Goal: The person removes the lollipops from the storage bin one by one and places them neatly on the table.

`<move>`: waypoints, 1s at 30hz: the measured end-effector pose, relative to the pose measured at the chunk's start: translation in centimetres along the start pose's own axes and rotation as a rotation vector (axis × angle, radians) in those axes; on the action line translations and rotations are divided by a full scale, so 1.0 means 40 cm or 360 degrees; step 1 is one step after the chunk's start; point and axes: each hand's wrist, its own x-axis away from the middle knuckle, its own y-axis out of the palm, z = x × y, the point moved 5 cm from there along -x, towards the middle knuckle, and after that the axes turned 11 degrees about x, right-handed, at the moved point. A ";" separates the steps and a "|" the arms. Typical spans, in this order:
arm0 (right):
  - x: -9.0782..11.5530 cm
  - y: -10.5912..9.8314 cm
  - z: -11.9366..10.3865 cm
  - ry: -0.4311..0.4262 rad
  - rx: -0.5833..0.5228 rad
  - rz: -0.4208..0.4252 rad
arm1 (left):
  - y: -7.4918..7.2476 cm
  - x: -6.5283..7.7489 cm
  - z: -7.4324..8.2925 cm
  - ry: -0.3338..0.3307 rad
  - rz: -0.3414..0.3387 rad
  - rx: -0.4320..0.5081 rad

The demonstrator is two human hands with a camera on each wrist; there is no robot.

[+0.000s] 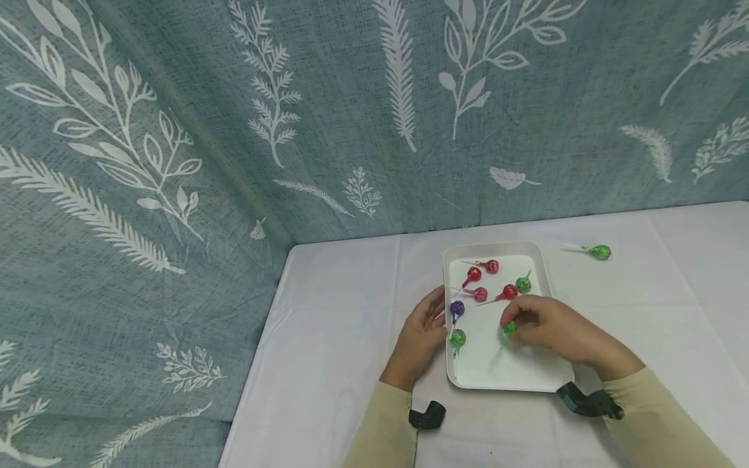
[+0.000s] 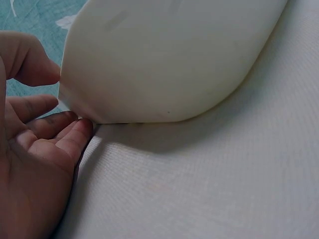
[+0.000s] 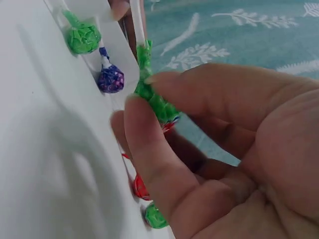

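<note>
Green lollipop [image 3: 162, 107] is pinched between the thumb and forefinger of the right hand [image 1: 562, 331], held over the white tray [image 1: 529, 374], right of its middle. The key relation is its line across the tray: the wrapped head sits at the fingertips, and the stick, faint in the head view, slants toward the wearer and slightly left. The right wrist view shows the stick running out past the fingertips on the side where the left hand is. The right hand alone grips the sweet; whether it touches the tray floor I cannot tell.

The left hand [image 1: 421, 338] lies outside the tray's left wall, its fingers loosely extended and touching the wall, holding no sweet.

Just inside that wall, closest to the left hand, lie a purple lollipop [image 1: 458, 307] and, nearer the wearer, a second green one [image 1: 458, 338], both with sticks pointing toward the wearer. Just beyond the right hand's knuckles lie a red lollipop [image 1: 510, 292] and another green one [image 1: 523, 285].

Farther out, a lone green lollipop [image 1: 599, 251] rests on the white cloth [image 1: 339, 292] beyond the tray's right wall, stick toward the tray; the right hand is nearer to it.
</note>
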 end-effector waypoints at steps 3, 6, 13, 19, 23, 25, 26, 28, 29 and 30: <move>-0.001 -0.011 0.001 -0.0025 -0.0045 0.0047 | -0.001 0.000 0.000 0.0000 -0.0002 0.0002; 0.002 -0.023 0.004 -0.0024 -0.0105 0.0072 | -0.001 -0.001 -0.001 -0.0004 -0.0003 0.0000; 0.022 -0.064 0.023 -0.0009 -0.0105 0.0244 | -0.002 -0.001 -0.005 -0.0009 -0.0004 -0.0003; 0.044 -0.104 0.070 0.0048 -0.0199 0.0429 | -0.002 0.002 -0.006 -0.0016 0.0001 -0.0015; 0.060 -0.131 0.104 0.0090 -0.0255 0.0514 | -0.003 0.002 -0.006 -0.0010 -0.0001 -0.0021; 0.069 -0.143 0.122 0.0122 -0.0262 0.0539 | -0.003 0.001 -0.006 -0.0010 0.0001 -0.0028; 0.074 -0.148 0.132 0.0136 -0.0264 0.0552 | -0.003 0.001 -0.006 -0.0009 0.0000 -0.0032; 0.082 -0.158 0.152 0.0188 -0.0280 0.0585 | -0.003 0.000 -0.006 -0.0007 -0.0002 -0.0036; 0.086 -0.163 0.161 0.0205 -0.0284 0.0605 | -0.002 0.000 -0.005 -0.0004 -0.0005 -0.0034; 0.089 -0.167 0.171 0.0221 -0.0292 0.0626 | -0.002 -0.001 -0.004 -0.0002 -0.0007 -0.0029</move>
